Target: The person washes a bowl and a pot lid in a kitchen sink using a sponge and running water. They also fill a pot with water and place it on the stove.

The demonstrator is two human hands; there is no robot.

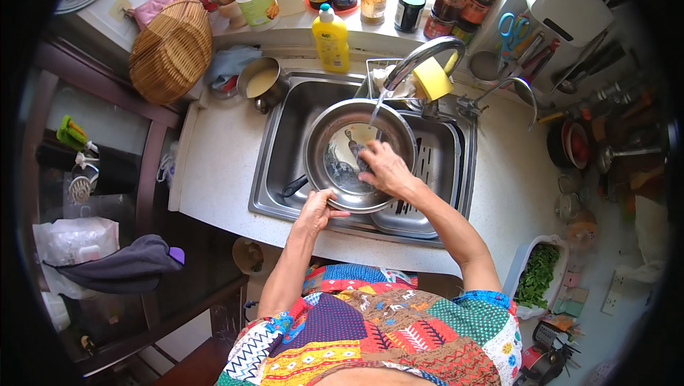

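A round stainless steel basin [320, 129] is held over the double sink [257, 193], tilted a little. My left hand [319, 208] grips its near left rim. My right hand [386, 168] is inside the basin, its fingers closed on a dark grey scrubbing pad [365, 157]. Water runs from the curved faucet [422, 55] into the basin, where cloudy liquid and what looks like a utensil show beside the pad. A black handle [294, 187] sticks out from under the basin in the left bowl.
Behind the sink stand a yellow dish soap bottle [331, 41] and a wire rack with a yellow sponge [433, 79]. A metal pot [262, 84] of pale liquid sits at the left. Jars line the sill. A white tub of leafy greens [537, 275] lies at the right.
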